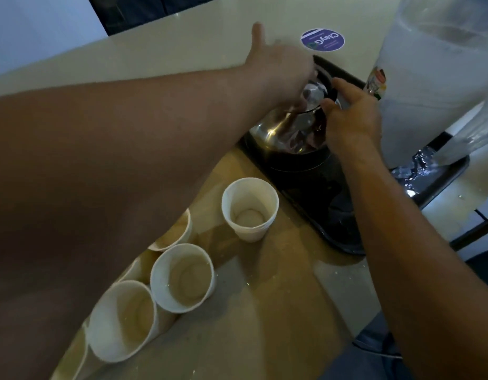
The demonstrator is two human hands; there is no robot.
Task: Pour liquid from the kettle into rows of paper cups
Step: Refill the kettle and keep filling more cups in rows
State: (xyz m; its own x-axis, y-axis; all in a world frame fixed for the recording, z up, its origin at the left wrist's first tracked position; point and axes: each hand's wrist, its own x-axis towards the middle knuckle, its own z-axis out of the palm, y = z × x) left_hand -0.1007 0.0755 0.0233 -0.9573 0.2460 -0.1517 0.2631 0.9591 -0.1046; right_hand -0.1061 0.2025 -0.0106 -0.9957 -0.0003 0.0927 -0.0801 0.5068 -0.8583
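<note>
A shiny steel kettle (285, 133) stands on a black tray (338, 231) at the back of the counter. My left hand (281, 64) reaches over it from the left, thumb stuck up, fingers curled down onto the kettle's lid (314, 94); the fingertips are hidden. My right hand (352, 116) comes in from the right, its thumb and fingers pinching the black handle by the lid. Several white paper cups stand in front on the counter: one (249, 209) alone near the tray, one (182, 278) and one (122, 319) nearer me. More are half hidden under my left forearm.
A large translucent water jug (434, 78) stands on the tray's right end, with spilled water (415, 165) at its foot. A purple round sticker (322, 39) lies on the pale counter behind. The counter edge runs along the right.
</note>
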